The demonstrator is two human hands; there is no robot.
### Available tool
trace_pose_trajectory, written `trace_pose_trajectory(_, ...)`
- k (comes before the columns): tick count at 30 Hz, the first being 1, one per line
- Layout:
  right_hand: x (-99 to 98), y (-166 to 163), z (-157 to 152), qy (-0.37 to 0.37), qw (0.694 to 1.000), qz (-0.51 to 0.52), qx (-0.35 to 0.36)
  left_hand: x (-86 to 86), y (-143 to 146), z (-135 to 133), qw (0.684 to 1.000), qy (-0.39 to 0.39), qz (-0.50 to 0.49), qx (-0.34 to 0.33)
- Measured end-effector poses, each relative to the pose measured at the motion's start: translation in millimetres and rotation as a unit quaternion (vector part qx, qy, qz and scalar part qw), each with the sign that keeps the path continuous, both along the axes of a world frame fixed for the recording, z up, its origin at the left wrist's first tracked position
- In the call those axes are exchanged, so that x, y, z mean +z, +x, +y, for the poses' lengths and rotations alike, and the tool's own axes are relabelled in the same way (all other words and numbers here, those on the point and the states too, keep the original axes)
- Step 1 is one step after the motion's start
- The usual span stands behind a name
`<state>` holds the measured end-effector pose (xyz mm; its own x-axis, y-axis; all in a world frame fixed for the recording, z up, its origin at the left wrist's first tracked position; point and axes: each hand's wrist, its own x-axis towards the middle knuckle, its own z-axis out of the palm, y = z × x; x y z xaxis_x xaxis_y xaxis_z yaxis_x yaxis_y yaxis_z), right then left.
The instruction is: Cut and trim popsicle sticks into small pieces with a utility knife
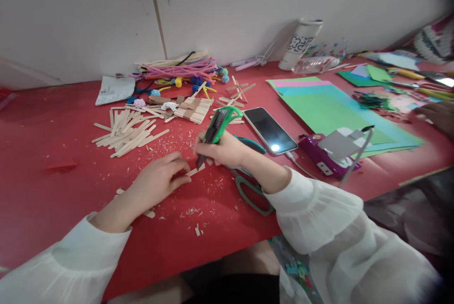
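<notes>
My right hand (218, 148) is closed around a green and black utility knife (217, 126), its tip pointing down at a short wooden craft stick (196, 170). The fingers of my left hand (165, 174) pinch the stick's left end against the red table. Wood shavings (193, 210) lie scattered around both hands. Beneath my right forearm are grey-green scissors (253, 195), partly covered by the arm. A teal-handled tool (251, 144) shows just behind my right wrist. Other craft sticks (129, 131) lie in a loose pile beyond my left hand.
A phone (270, 130) on a cable lies right of the knife, near a purple power strip (321, 155). Coloured paper sheets (326, 105) are stacked farther right. Pipe cleaners (177, 68) and a white tumbler (300, 45) stand along the wall. Another person's hand (436, 117) rests at the far right.
</notes>
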<state>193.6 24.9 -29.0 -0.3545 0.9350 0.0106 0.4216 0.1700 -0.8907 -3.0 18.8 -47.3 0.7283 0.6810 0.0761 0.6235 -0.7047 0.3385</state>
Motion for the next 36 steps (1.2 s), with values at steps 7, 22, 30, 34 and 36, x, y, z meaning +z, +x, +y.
trace_pose_trajectory(7,1.5,-5,-5,-0.007,0.999,0.011,0.04,-0.6,2,0,0.998,-0.054,-0.029,0.009)
trace_pose_trajectory(22,5.6,-11,-11,0.039,0.995,-0.076,0.047,-1.0,12,-6,0.989,0.059,0.134,0.03)
trace_pose_trajectory(30,3.6,-11,-11,0.032,0.995,-0.088,0.044,-3.6,8,-3,0.997,0.028,0.064,0.04)
trace_pose_trajectory(34,1.7,-11,-11,0.024,0.995,-0.082,0.041,-8.1,8,1,0.998,0.032,0.031,0.045)
trace_pose_trajectory(36,1.5,-11,-11,0.019,0.996,-0.078,0.039,-10.6,8,3,0.999,0.029,0.023,0.038)
